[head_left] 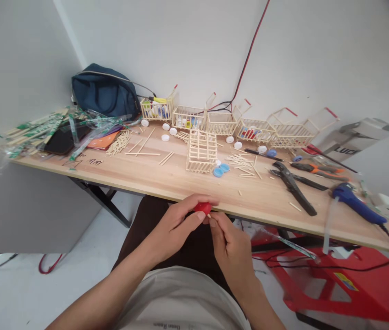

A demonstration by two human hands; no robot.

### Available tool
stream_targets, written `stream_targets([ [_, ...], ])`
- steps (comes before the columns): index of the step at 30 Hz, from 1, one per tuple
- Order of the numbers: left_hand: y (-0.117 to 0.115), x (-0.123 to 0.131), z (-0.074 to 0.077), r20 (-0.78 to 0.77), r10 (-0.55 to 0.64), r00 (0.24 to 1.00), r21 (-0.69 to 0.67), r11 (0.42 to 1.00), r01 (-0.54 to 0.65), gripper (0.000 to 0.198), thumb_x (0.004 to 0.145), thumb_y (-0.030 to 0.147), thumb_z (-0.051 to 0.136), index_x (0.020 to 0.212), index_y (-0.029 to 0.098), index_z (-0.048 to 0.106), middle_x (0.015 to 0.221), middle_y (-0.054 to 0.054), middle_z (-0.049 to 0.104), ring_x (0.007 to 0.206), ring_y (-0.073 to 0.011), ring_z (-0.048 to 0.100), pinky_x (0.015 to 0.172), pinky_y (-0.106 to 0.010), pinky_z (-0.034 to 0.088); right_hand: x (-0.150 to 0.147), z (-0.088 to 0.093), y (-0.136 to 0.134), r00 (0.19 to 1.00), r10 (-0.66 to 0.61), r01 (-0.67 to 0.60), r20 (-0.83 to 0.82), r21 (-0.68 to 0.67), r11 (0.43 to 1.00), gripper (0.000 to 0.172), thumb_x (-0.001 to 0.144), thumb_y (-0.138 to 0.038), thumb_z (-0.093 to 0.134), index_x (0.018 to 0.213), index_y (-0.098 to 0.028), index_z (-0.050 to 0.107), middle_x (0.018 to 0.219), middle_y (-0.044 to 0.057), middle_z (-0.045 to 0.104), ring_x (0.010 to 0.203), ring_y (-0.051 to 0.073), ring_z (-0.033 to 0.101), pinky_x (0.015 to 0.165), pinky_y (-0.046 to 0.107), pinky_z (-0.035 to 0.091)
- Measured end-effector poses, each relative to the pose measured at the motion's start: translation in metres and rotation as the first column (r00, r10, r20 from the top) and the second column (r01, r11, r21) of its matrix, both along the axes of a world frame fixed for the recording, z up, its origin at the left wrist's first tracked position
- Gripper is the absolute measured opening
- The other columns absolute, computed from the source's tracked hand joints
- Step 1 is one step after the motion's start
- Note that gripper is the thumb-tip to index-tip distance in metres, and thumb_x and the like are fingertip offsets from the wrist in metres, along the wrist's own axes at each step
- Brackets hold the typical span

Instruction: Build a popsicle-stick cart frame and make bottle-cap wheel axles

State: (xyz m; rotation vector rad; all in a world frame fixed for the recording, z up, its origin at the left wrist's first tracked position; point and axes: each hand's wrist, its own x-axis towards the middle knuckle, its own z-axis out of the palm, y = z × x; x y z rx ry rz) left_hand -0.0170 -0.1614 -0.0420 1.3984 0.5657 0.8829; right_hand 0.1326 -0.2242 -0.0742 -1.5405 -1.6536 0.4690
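The left hand is reaching in from the lower left of the frame, its grip closing around a small, smooth red cap, which is sitting low in the middle of the frame, just in front of the worktop's near edge and above the person's lap. The right hand is coming up from the lower middle, its fingertips pinching narrowly and pressing against the underside of the red cap; whether they are also holding a thin stick is too small to tell. The pale, grained wooden worktop is stretching across the middle of the frame. At its centre a boxy cage of thin pale sticks is standing upright, with two round blue caps lying just right of it and loose sticks scattering beside them. A row of little stick carts with red-tipped handles is lining the white wall behind. Black pliers and a blue-handled tool are lying towards the right. A soft dark blue bag is slumping in the upper left corner, with crinkled clear wrappers piling below it.
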Motion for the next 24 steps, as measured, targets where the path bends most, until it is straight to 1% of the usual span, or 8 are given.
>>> stream_targets([
  [4,-0.004,0.01,-0.005,0.045,0.072,0.996,-0.034,0.997,-0.07,0.03,0.096,0.032,0.047,0.096,0.016,0.073,0.103,-0.008,0.069,0.091,-0.0191,0.06,0.085,-0.028,0.044,-0.001,-0.004,-0.001,0.998,-0.001,-0.001,0.057,0.035,0.999,0.031,0.099,-0.024,0.039,0.118,-0.024,0.063,0.085,0.003,0.072,0.074,0.017,0.067,0.064,0.023,0.046],
  [8,-0.011,0.022,-0.016,0.137,0.14,0.981,-0.21,0.972,-0.109,0.024,0.094,0.032,0.051,0.104,0.018,0.068,0.102,-0.007,0.067,0.089,-0.0172,0.059,0.079,-0.027,0.043,-0.005,-0.005,-0.004,1.0,-0.016,0.016,-0.001,-0.003,1.0,0.037,0.099,-0.027,0.038,0.13,-0.024,0.057,0.103,0.006,0.072,0.085,0.018,0.068,0.071,0.024,0.048],
  [12,-0.016,0.028,-0.019,0.29,0.138,0.947,-0.326,0.945,-0.038,0.017,0.093,0.025,0.05,0.098,0.017,0.064,0.1,-0.007,0.068,0.089,-0.017,0.06,0.079,-0.027,0.044,-0.01,0.0,-0.006,0.99,-0.003,-0.015,-0.141,-0.13,0.991,0.033,0.1,-0.033,0.037,0.113,-0.02,0.064,0.077,0.001,0.066,0.061,0.014,0.057,0.056,0.023,0.041],
  [16,-0.015,0.03,-0.02,0.339,0.115,0.934,-0.351,0.936,0.012,0.016,0.092,0.024,0.048,0.089,0.016,0.062,0.097,-0.008,0.07,0.085,-0.0171,0.062,0.078,-0.028,0.045,-0.012,0.003,-0.006,0.938,-0.016,-0.053,-0.347,-0.19,0.98,0.029,0.098,-0.041,0.043,0.089,-0.019,0.061,0.062,-0.003,0.05,0.053,0.01,0.04,0.048,0.022,0.03],
  [18,-0.014,0.029,-0.022,0.3,0.111,0.947,-0.331,0.944,-0.005,0.016,0.092,0.027,0.048,0.088,0.017,0.06,0.102,-0.009,0.07,0.082,-0.0165,0.061,0.075,-0.027,0.044,-0.012,0.003,-0.005,0.811,-0.021,-0.161,-0.585,-0.257,0.953,0.032,0.096,-0.046,0.047,0.079,-0.02,0.052,0.054,-0.007,0.037,0.046,0.007,0.028,0.043,0.021,0.023],
  [20,-0.012,0.028,-0.023,0.29,0.098,0.952,-0.303,0.953,-0.006,0.016,0.092,0.027,0.049,0.086,0.016,0.06,0.104,-0.01,0.069,0.088,-0.0185,0.063,0.08,-0.029,0.044,-0.012,0.003,-0.004,0.553,-0.071,-0.35,-0.83,-0.309,0.884,0.035,0.094,-0.05,0.051,0.075,-0.021,0.045,0.049,-0.011,0.023,0.041,0.006,0.015,0.038,0.019,0.014],
  [22,-0.011,0.027,-0.024,0.329,0.075,0.942,-0.296,0.955,0.027,0.015,0.091,0.025,0.05,0.084,0.016,0.06,0.101,-0.01,0.069,0.1,-0.0223,0.062,0.09,-0.033,0.043,-0.012,0.003,-0.003,0.301,-0.156,-0.515,-0.941,-0.298,0.804,0.035,0.091,-0.051,0.056,0.076,-0.022,0.043,0.047,-0.014,0.016,0.039,0.005,0.008,0.036,0.017,0.009],
  [24,-0.01,0.027,-0.024,0.374,0.056,0.926,-0.313,0.947,0.069,0.015,0.09,0.025,0.051,0.083,0.016,0.06,0.096,-0.009,0.068,0.108,-0.025,0.061,0.096,-0.036,0.041,-0.012,0.002,-0.002,0.193,-0.206,-0.596,-0.959,-0.281,0.752,0.035,0.088,-0.05,0.061,0.077,-0.022,0.043,0.047,-0.014,0.015,0.039,0.004,0.006,0.035,0.016,0.008],
])
